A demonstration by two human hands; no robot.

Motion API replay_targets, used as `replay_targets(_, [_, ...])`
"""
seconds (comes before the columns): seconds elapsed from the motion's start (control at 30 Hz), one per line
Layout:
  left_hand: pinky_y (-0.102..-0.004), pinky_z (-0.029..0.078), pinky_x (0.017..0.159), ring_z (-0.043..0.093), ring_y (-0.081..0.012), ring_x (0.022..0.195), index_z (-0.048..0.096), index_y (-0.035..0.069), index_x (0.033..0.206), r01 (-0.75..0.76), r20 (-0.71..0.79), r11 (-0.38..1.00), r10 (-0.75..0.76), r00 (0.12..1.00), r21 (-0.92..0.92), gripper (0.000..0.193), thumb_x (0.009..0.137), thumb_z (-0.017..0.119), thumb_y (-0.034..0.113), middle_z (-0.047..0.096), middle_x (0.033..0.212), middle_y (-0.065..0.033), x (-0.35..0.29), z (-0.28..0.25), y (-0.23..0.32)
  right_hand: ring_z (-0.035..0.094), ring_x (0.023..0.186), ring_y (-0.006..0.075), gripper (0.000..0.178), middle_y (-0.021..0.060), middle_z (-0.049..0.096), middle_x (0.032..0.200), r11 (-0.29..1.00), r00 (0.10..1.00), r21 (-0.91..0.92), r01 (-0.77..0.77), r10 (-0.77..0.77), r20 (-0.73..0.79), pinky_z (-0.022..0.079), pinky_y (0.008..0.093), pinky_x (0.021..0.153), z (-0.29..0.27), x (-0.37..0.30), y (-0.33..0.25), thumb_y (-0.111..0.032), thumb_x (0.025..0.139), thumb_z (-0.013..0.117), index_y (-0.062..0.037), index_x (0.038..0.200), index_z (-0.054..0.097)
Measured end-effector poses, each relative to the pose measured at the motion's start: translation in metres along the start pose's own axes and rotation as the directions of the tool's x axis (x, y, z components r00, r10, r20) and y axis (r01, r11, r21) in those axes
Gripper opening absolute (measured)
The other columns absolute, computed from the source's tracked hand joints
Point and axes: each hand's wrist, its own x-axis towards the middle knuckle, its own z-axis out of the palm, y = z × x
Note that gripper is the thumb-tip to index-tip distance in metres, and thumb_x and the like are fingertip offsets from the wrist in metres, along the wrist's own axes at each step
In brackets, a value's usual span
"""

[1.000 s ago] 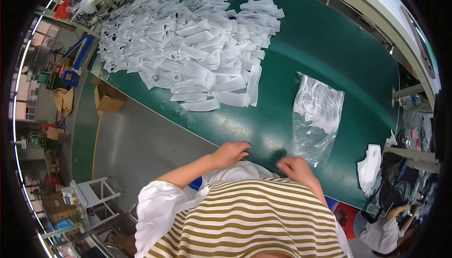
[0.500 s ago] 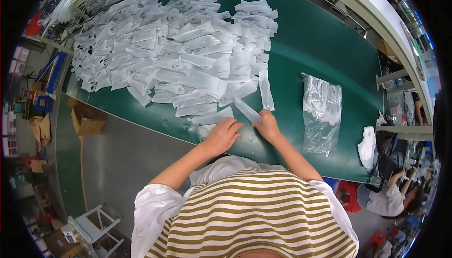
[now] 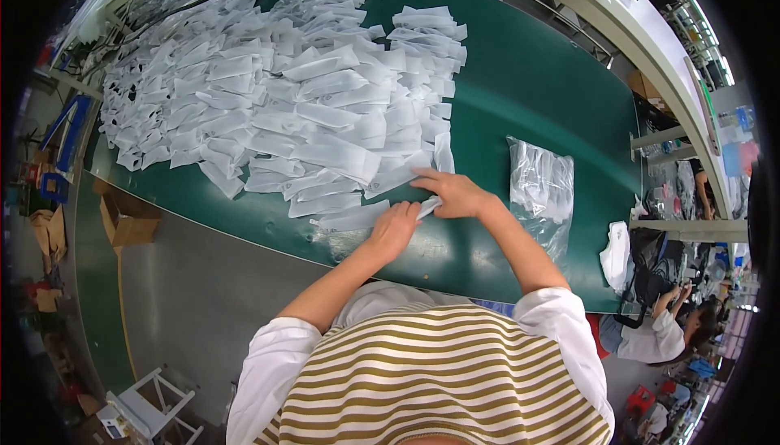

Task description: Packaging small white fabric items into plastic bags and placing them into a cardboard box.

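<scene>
A narrow frosted plastic bag [image 3: 428, 206] spans the gap between my hands, near the table's front edge. My left hand [image 3: 395, 230] pinches its left end, fingers bunched together. Over its right end lies my right hand [image 3: 463, 196], thumb underneath against the bag. The index finger of that hand stretches left to the edge of a big pile of similar bags [image 3: 268, 112]. Another such bag [image 3: 353, 218] rests just left of my left hand, and one more [image 3: 443, 152] stands out beyond my right hand. What the bags contain cannot be made out.
A clear plastic bag [image 3: 543, 189] with white bags inside lies right of my hands on the green table [image 3: 536, 79]. Further right are a white item [image 3: 615, 256] and a black bag [image 3: 650, 254]. A shelf frame [image 3: 650, 47] borders the table; a co-worker [image 3: 662, 335] sits at the right.
My hands have come together around the narrow bag, the left now pinching one end. My right hand has turned inward, its index finger reaching to the pile. The view has shifted slightly.
</scene>
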Motion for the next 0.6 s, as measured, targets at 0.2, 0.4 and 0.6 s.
replay_targets(0.2, [-0.045,0.049,0.073,0.061,-0.0373,0.084,0.054,0.002,0.111,0.157,0.058,0.982,-0.151,0.987,-0.109,0.031,0.084,0.065,0.014,0.061,0.092,-0.0169,-0.026,-0.015,0.009,0.057,0.115,0.0324,0.064,0.0127,0.05,0.138,0.97,0.997,-0.231,-0.074,0.081,0.019,0.052,0.0392,0.087,-0.016,0.012,0.053,0.002,0.066,0.065,-0.0087,0.129,0.055])
replay_targets(0.4, [-0.0423,0.049,0.076,0.058,-0.0352,0.093,0.055,0.002,0.103,0.016,0.189,0.96,0.039,0.981,-0.28,0.024,0.082,0.064,0.008,0.058,0.103,-0.0179,-0.033,0.004,0.043,0.06,0.1,0.0357,0.051,0.0188,0.057,0.119,0.926,0.978,-0.358,-0.115,0.042,-0.206,0.052,0.0412,0.081,0.024,-0.004,0.116,-0.001,0.069,0.067,-0.0021,0.119,0.056])
replay_targets(0.6, [-0.0461,0.044,0.093,0.052,-0.0358,0.113,0.058,0.001,0.099,0.009,0.094,0.967,0.016,0.995,-0.256,0.023,0.078,0.066,0.007,0.054,0.119,-0.0175,-0.03,0.016,0.055,0.063,0.086,0.039,0.024,0.0221,0.063,0.092,0.907,0.876,-0.001,-0.421,0.406,-0.261,0.052,0.0458,0.075,0.053,-0.055,0.062,-0.007,0.076,0.069,0.0014,0.095,0.058])
